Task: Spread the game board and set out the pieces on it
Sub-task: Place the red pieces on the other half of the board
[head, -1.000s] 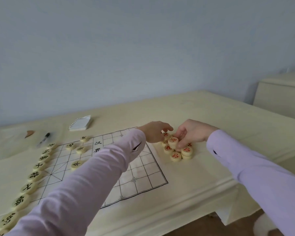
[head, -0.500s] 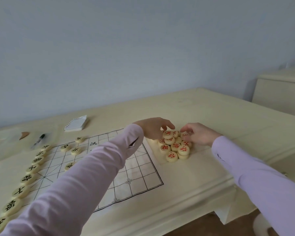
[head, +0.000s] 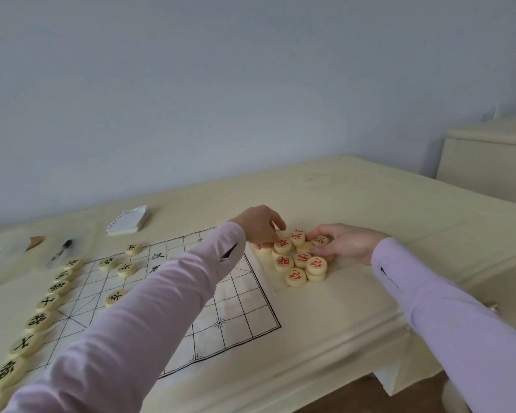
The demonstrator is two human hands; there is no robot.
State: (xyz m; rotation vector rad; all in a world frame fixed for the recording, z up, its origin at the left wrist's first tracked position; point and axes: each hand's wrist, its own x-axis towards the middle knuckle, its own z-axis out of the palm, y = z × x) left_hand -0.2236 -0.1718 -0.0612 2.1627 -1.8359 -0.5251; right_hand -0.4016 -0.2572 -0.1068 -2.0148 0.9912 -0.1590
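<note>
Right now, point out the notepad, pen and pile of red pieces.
notepad (head: 128, 224): head view, middle of its top sheet.
pen (head: 60, 253): head view, middle of its barrel.
pile of red pieces (head: 304, 258): head view, top of a central piece.

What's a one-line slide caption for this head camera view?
The left hand and right hand work the pile of red-marked pieces beside the spread board; black-marked pieces already line its left edge.

The left hand (head: 258, 225) and right hand (head: 344, 244) are flanking the red pieces (head: 303, 260), leaving only the pile's near side open. The left sleeve (head: 161, 308) is lying across the board (head: 236, 308). Black pieces (head: 39, 320) are lining its left edge, and bare table (head: 325, 317) is lying in front of the pile
</note>
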